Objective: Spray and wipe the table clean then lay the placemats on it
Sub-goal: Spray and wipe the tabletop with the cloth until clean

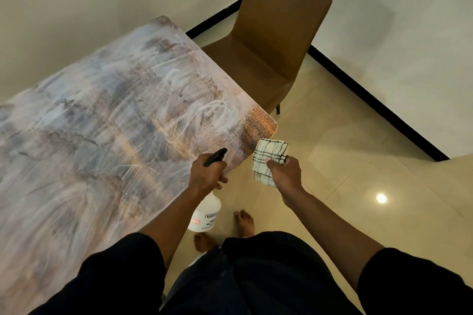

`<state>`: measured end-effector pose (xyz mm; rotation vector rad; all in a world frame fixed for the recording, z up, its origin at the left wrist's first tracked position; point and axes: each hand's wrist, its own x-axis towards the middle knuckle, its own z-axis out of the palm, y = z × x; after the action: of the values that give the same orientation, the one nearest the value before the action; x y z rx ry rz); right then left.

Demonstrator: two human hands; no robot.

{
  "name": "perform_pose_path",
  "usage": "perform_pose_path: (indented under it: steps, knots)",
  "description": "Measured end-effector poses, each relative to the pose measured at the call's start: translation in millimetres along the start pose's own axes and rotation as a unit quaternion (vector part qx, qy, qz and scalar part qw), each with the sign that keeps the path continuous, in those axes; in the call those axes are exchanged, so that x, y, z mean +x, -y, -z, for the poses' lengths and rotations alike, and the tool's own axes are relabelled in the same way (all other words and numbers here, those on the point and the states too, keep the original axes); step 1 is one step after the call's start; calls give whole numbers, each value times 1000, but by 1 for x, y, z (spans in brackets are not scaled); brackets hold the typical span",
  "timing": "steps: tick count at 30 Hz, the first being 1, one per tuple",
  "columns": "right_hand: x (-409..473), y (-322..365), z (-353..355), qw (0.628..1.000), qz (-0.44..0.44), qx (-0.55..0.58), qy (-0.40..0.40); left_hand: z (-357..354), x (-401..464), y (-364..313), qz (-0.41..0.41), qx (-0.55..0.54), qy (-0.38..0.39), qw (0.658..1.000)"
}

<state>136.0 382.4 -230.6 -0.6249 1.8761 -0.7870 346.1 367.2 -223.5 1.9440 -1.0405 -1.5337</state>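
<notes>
At the frame's center, the left hand (207, 171) grips the spray bottle (204, 215), nozzle toward the table (102, 123), while the right hand's (284, 169) fingers clamp the folded cloth (270, 158), ready for wiping.

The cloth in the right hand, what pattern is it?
White cloth with black zigzag checks, head view.

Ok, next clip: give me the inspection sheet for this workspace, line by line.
Surface: table streaked with white wipe smears; near corner beaded with spray droplets.
Job's things: spray bottle and checked cloth, both held off the table edge; placemats not seen.
Clutter: nothing seen.
Hands: left hand grips the bottle's black trigger head; right hand grips the folded cloth.
Cables: nothing seen.
Surroundings: brown chair at the table's far end, tiled floor, pale walls with dark skirting; person barefoot.
</notes>
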Motion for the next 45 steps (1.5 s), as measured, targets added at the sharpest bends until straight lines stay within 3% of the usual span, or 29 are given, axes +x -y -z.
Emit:
perform_pose_path:
  steps: [17, 38, 45]
  knots:
    - [-13, 1, -41, 995, 44, -48, 82, 52, -46, 52, 33, 14, -14, 999]
    - [-25, -5, -93, 979, 58, -93, 169, 104, -98, 134, 96, -122, -94, 983]
    - [-40, -4, -112, 971, 73, -104, 205, 114, -118, 151, 116, -93, -89, 985]
